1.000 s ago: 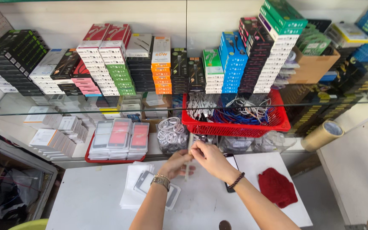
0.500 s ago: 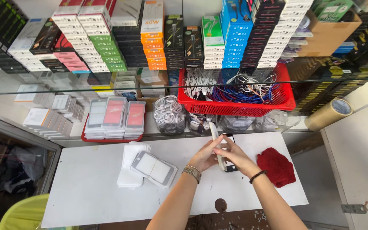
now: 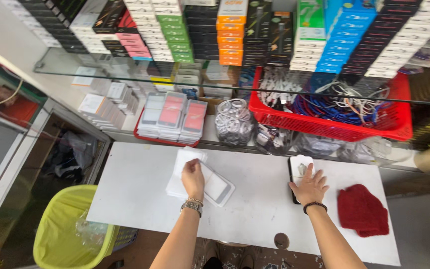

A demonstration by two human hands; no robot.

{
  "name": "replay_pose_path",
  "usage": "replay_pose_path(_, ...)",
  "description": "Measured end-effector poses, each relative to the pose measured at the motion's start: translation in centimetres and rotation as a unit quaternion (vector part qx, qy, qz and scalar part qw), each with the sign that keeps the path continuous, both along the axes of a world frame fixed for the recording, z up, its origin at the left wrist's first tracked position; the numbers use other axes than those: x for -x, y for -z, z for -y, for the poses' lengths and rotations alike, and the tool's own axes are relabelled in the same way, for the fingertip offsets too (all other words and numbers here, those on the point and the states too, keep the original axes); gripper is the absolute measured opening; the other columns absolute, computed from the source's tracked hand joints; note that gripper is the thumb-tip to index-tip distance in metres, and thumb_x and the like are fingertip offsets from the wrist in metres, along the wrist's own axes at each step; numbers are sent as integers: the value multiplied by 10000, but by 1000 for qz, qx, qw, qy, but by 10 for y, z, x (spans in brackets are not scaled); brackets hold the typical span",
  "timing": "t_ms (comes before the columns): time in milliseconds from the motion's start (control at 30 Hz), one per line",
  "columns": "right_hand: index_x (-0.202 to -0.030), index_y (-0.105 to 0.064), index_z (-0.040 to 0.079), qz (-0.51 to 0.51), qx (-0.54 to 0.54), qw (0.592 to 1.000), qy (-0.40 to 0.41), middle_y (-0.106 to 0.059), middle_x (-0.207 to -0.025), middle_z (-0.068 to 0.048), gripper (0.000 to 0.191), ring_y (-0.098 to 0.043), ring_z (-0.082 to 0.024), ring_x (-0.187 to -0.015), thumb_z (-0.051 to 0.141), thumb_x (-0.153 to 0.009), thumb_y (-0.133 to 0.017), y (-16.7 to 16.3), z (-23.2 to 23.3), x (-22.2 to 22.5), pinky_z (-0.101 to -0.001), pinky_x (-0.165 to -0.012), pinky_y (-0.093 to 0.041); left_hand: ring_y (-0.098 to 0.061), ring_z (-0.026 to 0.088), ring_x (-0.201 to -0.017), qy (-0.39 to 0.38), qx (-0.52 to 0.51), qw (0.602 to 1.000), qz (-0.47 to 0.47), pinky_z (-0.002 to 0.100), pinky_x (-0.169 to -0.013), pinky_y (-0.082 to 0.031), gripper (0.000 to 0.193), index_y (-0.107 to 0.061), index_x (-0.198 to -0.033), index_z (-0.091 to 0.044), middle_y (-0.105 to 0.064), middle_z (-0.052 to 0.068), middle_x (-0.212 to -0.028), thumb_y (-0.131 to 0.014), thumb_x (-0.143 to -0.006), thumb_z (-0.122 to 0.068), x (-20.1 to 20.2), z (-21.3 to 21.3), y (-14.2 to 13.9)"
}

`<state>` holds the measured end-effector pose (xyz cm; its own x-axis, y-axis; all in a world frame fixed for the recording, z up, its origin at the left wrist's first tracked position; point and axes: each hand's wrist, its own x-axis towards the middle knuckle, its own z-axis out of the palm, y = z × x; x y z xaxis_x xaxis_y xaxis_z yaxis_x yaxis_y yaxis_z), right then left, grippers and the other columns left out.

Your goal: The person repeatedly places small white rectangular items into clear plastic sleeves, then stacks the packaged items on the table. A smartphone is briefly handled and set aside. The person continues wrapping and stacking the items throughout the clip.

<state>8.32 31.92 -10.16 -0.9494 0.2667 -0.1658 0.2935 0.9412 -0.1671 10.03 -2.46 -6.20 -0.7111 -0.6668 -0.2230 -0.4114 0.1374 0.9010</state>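
— Two hands, well apart on the white table (image 3: 140,194)?
— Yes. Left hand (image 3: 193,179) presses flat on a stack of white sheets (image 3: 180,174), beside a clear phone case (image 3: 217,187).
— And the right hand (image 3: 310,185)?
— Fingers spread over a phone (image 3: 299,167), left of the red cloth (image 3: 363,209), below the red basket (image 3: 324,127).

Red cloth (image 3: 363,209), white table (image 3: 140,189), yellow-green bin (image 3: 60,224), red basket (image 3: 374,130)

The left hand (image 3: 193,178) rests on a white packet stack (image 3: 185,174); the right hand (image 3: 310,185) presses a phone (image 3: 299,167) on the white table (image 3: 140,194).
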Motion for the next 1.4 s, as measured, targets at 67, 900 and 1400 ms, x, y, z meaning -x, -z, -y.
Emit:
replay_pose_path(67,-1566,-154,84,-124,-55,988,-68,-280,-1557,-336,1169,-297,-531,-1413,517,-719,-835,3,22,-3,-566,-1098,-290,-671,278,-1019,-25,106,994,4,384,-923,-496,269,-733,-1144,-49,-750,146,-1091,-621,-955,-204,-6,28,-4)
replay_pose_path(900,-1618,-58,120,131,423,897,-2,-481,-1473,-259,1279,-561,-334,-1314,480,-677,-846,-19,229,-20,-374,-1110,-431,-521,413,-1211,103,72,990,65,468,-1074,-392,496,-689,-1205,-28,-589,259,-1300,-422,-1024,-405,6,90,32)
replay_pose_path(1400,-1178,-667,119,-104,247,948,-173,-674,-1192,-94,435,-650,-288,-1110,411,-866,-746,-59,208,-24,-387,-964,-519,-690,242,-1118,338,-526,758,185,408,-939,-573,793,-568,-1415,-102,-717,124,-1206,-644,-817,-618,19,52,5)
